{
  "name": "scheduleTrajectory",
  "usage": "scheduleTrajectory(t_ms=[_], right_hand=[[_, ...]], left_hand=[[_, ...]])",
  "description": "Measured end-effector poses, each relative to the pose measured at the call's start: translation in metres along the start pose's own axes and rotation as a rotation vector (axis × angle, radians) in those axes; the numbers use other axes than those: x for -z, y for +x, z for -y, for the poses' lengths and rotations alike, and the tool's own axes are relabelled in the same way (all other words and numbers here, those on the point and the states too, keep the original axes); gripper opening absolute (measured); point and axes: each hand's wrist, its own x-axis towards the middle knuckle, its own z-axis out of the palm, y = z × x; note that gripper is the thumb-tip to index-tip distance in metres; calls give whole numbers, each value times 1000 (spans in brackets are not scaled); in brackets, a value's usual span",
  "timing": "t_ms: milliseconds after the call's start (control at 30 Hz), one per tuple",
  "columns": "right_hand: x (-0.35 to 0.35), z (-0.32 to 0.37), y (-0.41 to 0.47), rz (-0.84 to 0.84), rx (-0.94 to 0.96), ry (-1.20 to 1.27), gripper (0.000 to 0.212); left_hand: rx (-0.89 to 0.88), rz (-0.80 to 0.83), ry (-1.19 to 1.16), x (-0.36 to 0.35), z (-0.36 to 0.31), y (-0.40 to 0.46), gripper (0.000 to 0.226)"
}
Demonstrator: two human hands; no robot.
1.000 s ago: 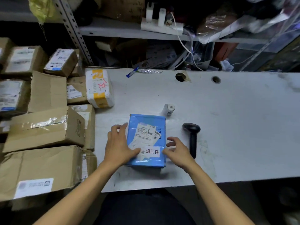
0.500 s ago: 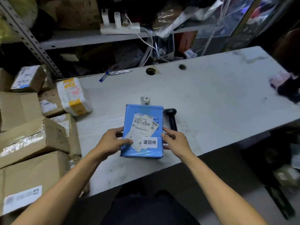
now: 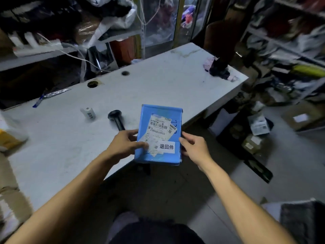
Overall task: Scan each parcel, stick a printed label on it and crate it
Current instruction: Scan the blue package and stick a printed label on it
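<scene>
A flat blue parcel (image 3: 161, 117) with white barcode labels and a white printed strip is held up off the white table (image 3: 158, 85), over its front right edge. My left hand (image 3: 125, 144) grips its left side, thumb on the labels. My right hand (image 3: 194, 148) holds its right edge with curled fingers. The black handheld scanner (image 3: 117, 119) lies on the table just left of the parcel. A small white label roll (image 3: 88, 112) lies further left.
Crumpled dark and pink cloth (image 3: 219, 68) sits at the table's far right corner. Two cable holes (image 3: 92, 84) pierce the back of the tabletop. Labelled parcels (image 3: 258, 126) and boxes lie on the floor to the right. A yellow-taped parcel (image 3: 10, 136) shows at the left edge.
Both hands have lifted the blue parcel off the table and carried it right, past the scanner. My view has swung right, away from the cardboard boxes.
</scene>
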Motion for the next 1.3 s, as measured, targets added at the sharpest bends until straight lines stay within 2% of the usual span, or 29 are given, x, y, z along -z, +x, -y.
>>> scheduleTrajectory(t_ms=[133, 300, 400, 533, 633, 733, 833, 967, 1033, 1100, 1167, 1300], right_hand=[[84, -36, -28, -198, -53, -12, 46], [179, -78, -83, -437, -158, 61, 46], [226, -113, -118, -598, -201, 160, 62], [272, -142, -164, -769, -260, 252, 36], [300, -172, -194, -909, -309, 259, 38], [328, -200, -223, -1025, -365, 344, 43], [359, -228, -246, -1140, -445, 390, 42], [405, -261, -267, -1283, -513, 406, 39], [428, -271, -275, -1368, -531, 438, 32], [451, -280, -281, -1440, -541, 481, 25], [477, -292, -287, -1476, -544, 622, 19], [525, -321, -287, -1548, -572, 940, 27]], left_hand=[[-57, 160, 66, -82, -25, 18, 41], [-109, 403, 176, -192, -57, 41, 43], [-143, 550, 246, -260, -74, 50, 39], [-199, 759, 317, -350, -99, 53, 37], [-208, 893, 334, -418, -110, 52, 37], [-193, 1024, 350, -488, -114, 49, 25], [-118, 1150, 404, -562, -116, 46, 28], [-60, 1270, 495, -663, -120, 50, 47], [-72, 1342, 541, -715, -126, 49, 48], [-109, 1392, 614, -763, -134, 42, 40], [-81, 1408, 653, -808, -138, 36, 34], [-176, 1382, 709, -887, -140, 32, 54]])
